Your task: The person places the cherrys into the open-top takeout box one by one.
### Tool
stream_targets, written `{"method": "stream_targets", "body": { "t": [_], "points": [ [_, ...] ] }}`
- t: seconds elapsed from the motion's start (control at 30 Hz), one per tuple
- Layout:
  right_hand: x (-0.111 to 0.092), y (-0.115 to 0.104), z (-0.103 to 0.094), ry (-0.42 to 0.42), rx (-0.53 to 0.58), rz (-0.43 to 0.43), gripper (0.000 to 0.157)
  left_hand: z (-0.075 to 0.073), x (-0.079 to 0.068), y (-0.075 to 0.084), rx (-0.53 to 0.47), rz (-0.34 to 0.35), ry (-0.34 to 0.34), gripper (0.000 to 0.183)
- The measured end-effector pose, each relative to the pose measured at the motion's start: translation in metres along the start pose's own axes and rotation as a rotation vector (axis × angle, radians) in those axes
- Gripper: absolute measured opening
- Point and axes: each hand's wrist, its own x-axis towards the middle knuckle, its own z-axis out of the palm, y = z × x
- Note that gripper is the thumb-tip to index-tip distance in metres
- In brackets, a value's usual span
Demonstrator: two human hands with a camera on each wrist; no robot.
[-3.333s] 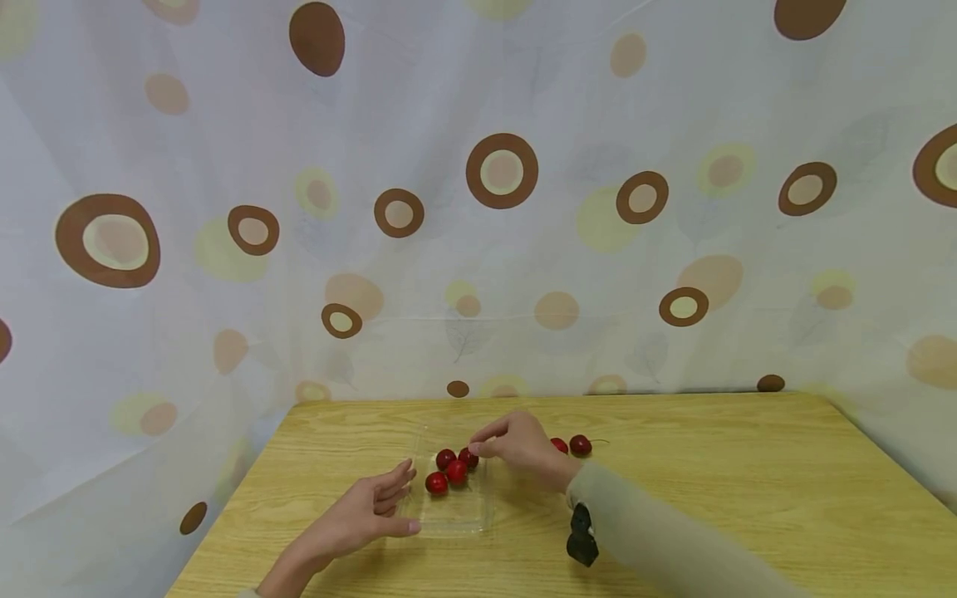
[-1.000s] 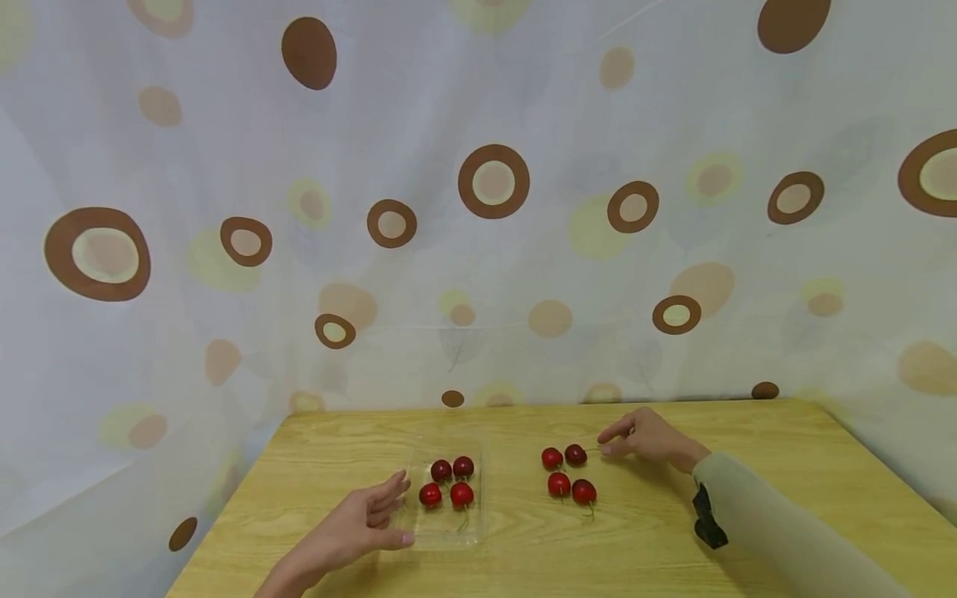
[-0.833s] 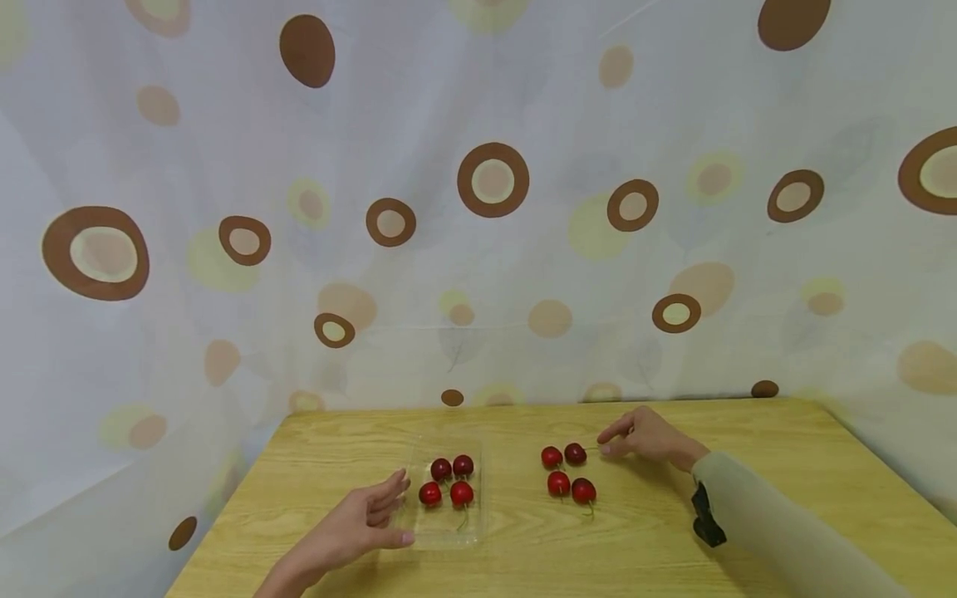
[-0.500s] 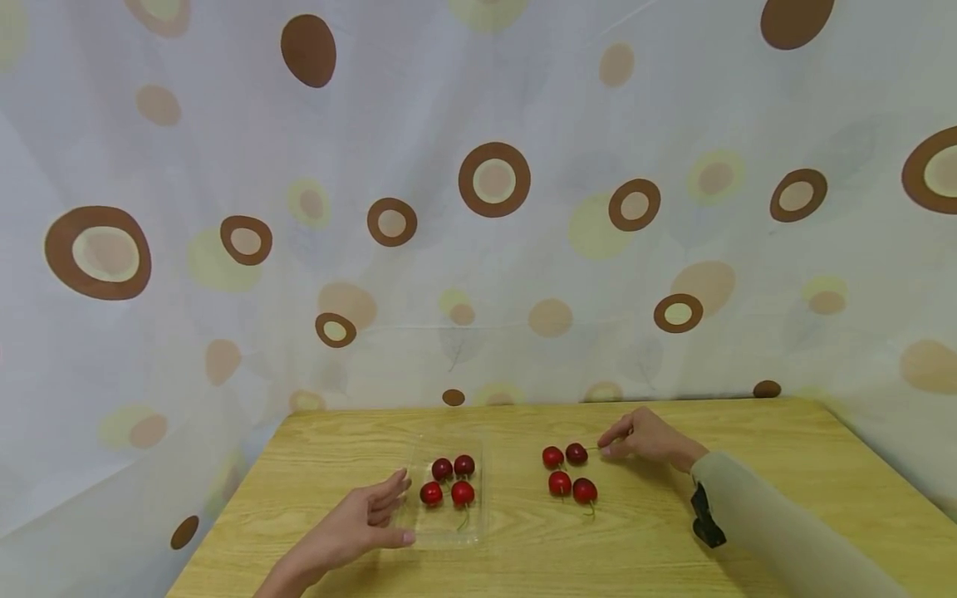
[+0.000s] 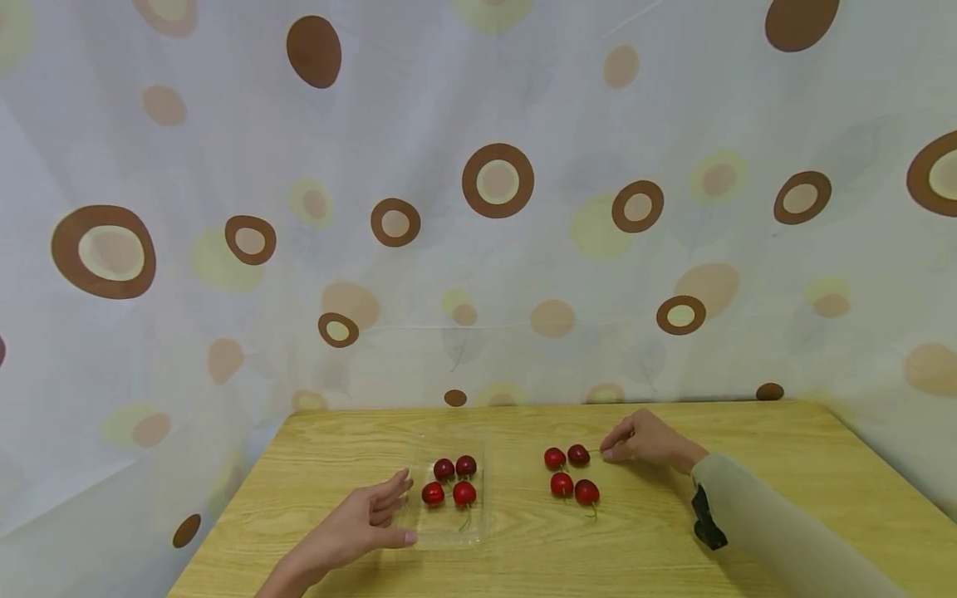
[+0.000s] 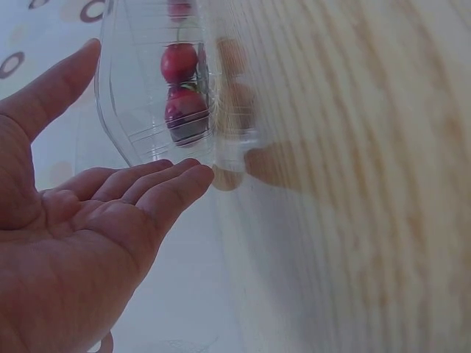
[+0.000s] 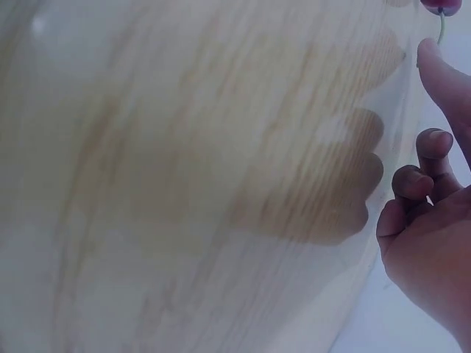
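Observation:
A clear plastic box [image 5: 449,531] stands on the table, with several red cherries inside. My left hand [image 5: 364,523] is at the box's left side, thumb and fingers spread along its edge. In the left wrist view the fingertips meet the box's near end, palm showing. Several more cherries [image 5: 562,485] lie in a loose cluster to the right of the box. At the far right of that cluster is a dark red cherry [image 5: 579,455], its stem pointing right. My right hand [image 5: 649,440] pinches this stem's end between thumb and forefinger; the other fingers are curled.
The light wooden table [image 5: 718,465] reaches back to a pale curtain [image 5: 553,249] with brown and beige circles. A dark clip-like piece [image 5: 706,519] is on the right sleeve.
My right hand moved from over the box to the right-hand cherries. There its thumb and forefinger have drawn together on the stem. My left hand has stayed by the box.

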Motion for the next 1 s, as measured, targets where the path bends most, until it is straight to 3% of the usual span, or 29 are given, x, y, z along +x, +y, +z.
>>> {"method": "stream_targets", "body": {
  "t": [0.5, 1.0],
  "points": [
    [-0.011, 0.003, -0.003, 0.043, -0.037, 0.022, 0.013, 0.001, 0.001, -0.001, 0.002, -0.003, 0.015, 0.092],
    [-0.024, -0.011, -0.008, 0.093, -0.016, 0.083, 0.013, 0.001, 0.001, -0.001, -0.002, 0.0, 0.01, 0.093]
  ]
}}
